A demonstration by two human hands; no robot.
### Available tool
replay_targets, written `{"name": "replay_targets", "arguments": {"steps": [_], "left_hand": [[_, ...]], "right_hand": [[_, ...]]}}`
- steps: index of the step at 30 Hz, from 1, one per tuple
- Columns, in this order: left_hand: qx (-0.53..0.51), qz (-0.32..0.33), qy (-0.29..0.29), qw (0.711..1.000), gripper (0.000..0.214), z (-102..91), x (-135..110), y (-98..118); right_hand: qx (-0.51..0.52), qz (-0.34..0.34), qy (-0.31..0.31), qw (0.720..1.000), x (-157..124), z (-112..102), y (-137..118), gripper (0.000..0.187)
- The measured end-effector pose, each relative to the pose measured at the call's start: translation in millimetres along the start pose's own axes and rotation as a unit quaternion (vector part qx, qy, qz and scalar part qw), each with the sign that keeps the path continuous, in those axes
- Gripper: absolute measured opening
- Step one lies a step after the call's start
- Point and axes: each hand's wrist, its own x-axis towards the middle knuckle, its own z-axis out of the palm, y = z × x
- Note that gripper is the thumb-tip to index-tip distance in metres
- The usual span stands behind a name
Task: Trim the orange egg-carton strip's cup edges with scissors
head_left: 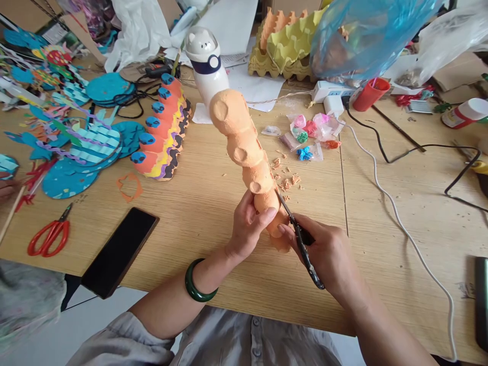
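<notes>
An orange strip of egg carton [249, 145], with a row of rounded bumps, is held over the table, its far end near a white bottle. My left hand [247, 223] grips the near part of the strip from the left, thumb on top. Black-handled scissors [301, 239] are in my right hand [328, 254], their blades against the strip's right edge. How far apart the blades stand is hard to see. Small orange scraps [292, 182] lie just right of the strip.
A painted egg-carton piece [163, 132], red scissors [49, 236] and a phone [120, 251] lie to the left. Behind stand the white bottle [208, 66] and stacked egg cartons [285, 46]. A white cable [396, 213] and a power strip [331, 94] are at right. Another person's hand [7, 188] shows far left.
</notes>
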Motion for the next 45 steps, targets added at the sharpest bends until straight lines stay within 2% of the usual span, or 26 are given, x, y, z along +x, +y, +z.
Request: {"name": "replay_targets", "arguments": {"steps": [6,10,14,17,20,25,27,28,29,32,34,39,45], "left_hand": [[0.032,-0.030,0.038,0.998,0.036,-1.1,-3,0],[0.030,-0.026,0.046,0.998,0.032,-3.2,-2,-1],[-0.001,-0.034,0.045,0.998,0.028,-5.2,1,-2],[-0.024,-0.054,0.045,0.997,0.027,-5.2,3,1],[-0.078,-0.092,0.043,0.992,0.026,-3.6,6,8],[-0.202,-0.226,0.020,0.953,0.026,-2.2,12,19],[-0.221,-0.248,0.020,0.943,0.025,-3.0,15,20],[-0.225,-0.252,0.021,0.941,0.024,-3.4,17,21],[-0.228,-0.254,0.021,0.940,0.023,-3.8,18,21],[-0.230,-0.263,0.018,0.937,0.022,-3.9,21,21],[-0.223,-0.265,0.023,0.938,0.024,-3.6,21,21],[-0.164,-0.246,0.019,0.955,0.029,-4.8,19,20],[-0.118,-0.233,-0.013,0.965,0.028,-9.0,20,17]], "right_hand": [[-0.011,0.001,-0.007,1.000,-3,3,-1,0.052],[0.077,0.005,-0.051,0.996,0,3,4,0.044],[0.189,0.032,-0.106,0.976,6,0,13,0.046],[0.287,0.083,-0.160,0.941,11,-3,16,0.050],[0.386,0.137,-0.213,0.887,16,-8,18,0.050],[0.492,0.191,-0.286,0.800,27,-13,25,0.054],[0.495,0.196,-0.304,0.790,29,-13,28,0.057],[0.482,0.194,-0.299,0.800,29,-13,28,0.057],[0.458,0.185,-0.282,0.822,29,-12,29,0.057],[0.349,0.138,-0.193,0.907,28,-10,27,0.058],[0.295,0.112,-0.160,0.935,28,-10,26,0.062],[0.231,0.053,-0.147,0.960,28,-10,29,0.059],[0.182,0.066,-0.151,0.969,24,-7,33,0.048]]}}
